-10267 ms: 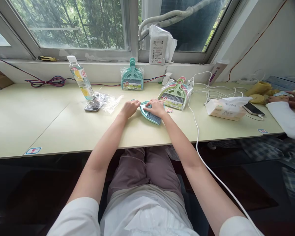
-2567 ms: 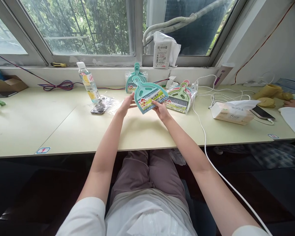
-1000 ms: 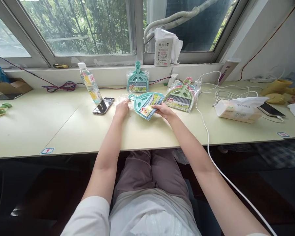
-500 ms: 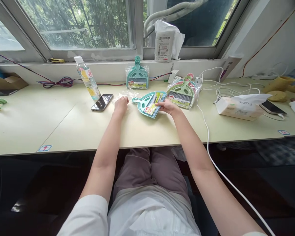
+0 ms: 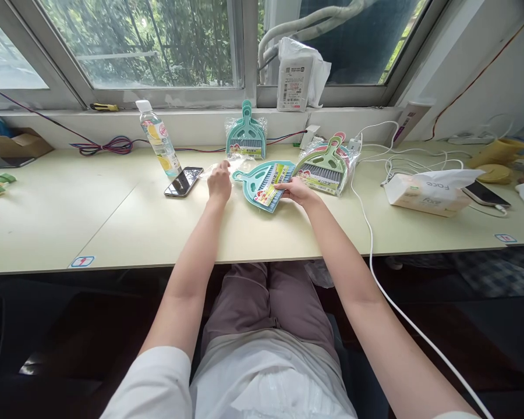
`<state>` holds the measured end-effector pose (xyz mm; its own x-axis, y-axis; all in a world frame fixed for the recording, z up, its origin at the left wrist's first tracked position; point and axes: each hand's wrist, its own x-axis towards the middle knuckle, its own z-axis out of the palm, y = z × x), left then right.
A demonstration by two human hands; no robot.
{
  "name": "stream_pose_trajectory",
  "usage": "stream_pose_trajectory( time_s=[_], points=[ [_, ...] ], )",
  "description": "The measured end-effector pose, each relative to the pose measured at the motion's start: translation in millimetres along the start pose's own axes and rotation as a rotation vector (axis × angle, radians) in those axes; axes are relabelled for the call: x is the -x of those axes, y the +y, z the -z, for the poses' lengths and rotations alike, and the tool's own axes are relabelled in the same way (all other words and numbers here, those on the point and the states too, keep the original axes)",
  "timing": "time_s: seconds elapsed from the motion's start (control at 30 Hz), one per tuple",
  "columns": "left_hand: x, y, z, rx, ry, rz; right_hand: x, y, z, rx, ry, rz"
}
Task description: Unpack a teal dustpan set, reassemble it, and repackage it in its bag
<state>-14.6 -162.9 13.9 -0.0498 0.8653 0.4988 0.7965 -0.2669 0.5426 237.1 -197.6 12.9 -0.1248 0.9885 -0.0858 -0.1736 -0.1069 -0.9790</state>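
My right hand (image 5: 298,191) pinches the right edge of a mint-green dustpan and brush set (image 5: 262,185), thumb over its printed card. The set is out of any wrapper, its handle pointing left. To its left my left hand (image 5: 219,182) is closed, fingertips on a crumpled clear plastic bag (image 5: 240,163) that lies partly behind it. Behind stands another green dustpan and brush set (image 5: 246,137) in clear wrap, leaning on the wall. More wrapped sets, light green and pink (image 5: 325,169), lie beyond my right hand.
A tilted drink bottle (image 5: 160,141) and a phone (image 5: 184,181) are to the left. A tissue pack (image 5: 428,192), white cables (image 5: 395,166) and a second phone (image 5: 484,193) lie at right. One white cable (image 5: 367,224) hangs over the table's front edge.
My left hand has moved a little away from me and right, and the plastic bag has shifted with it. My right hand and the dustpan set stay nearly still.
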Motion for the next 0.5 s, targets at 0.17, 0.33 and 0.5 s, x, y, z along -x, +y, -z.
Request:
stream_pose_trajectory(
  time_s=[0.17,0.33,0.5],
  points=[
    [6,12,-4.8,-0.176,-0.085,-0.083,2,-1,-3,-0.001,-0.048,-0.021],
    [7,13,0.3,-0.336,-0.07,-0.074,2,-6,-3,-0.039,0.05,-0.041],
    [8,12,-1.1,-0.349,-0.05,-0.11,-2,-5,0,-0.092,0.238,-0.033]
  ],
)
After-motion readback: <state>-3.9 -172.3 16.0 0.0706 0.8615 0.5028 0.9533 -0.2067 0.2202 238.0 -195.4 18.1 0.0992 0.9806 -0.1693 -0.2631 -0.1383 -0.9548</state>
